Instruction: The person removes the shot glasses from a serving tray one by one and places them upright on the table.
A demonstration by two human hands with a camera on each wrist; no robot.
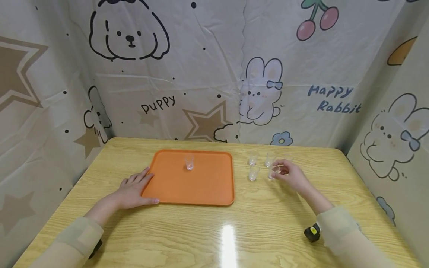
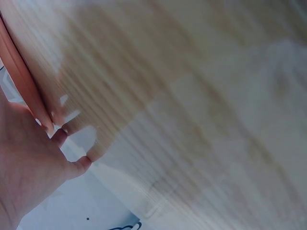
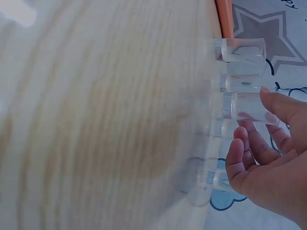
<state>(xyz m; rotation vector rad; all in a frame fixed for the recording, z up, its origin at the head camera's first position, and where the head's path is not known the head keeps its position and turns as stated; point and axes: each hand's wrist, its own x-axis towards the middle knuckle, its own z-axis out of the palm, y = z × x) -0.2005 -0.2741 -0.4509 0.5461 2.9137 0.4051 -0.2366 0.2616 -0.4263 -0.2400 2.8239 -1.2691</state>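
Note:
My right hand point(image 1: 293, 176) pinches a small clear shot glass point(image 3: 252, 106) near its rim, thumb on one side and fingers on the other. The glass is upright at the table's right side. Close by stand more of the same kind: a front-left shot glass point(image 1: 253, 174), a back-left shot glass point(image 1: 253, 159) and a back-middle shot glass point(image 1: 269, 160). Another, partly hidden, shows faintly behind the hand. A single shot glass point(image 1: 189, 163) stands on the orange tray point(image 1: 194, 188). My left hand point(image 1: 132, 191) rests at the tray's left edge, fingers spread, thumb along the front corner.
A wooden table point(image 1: 187, 230) carries everything, with a bright light reflection near its front. Printed cloth point(image 1: 207, 74) hangs behind the table and along both sides. A dark wrist device point(image 1: 312, 233) sits by the right sleeve.

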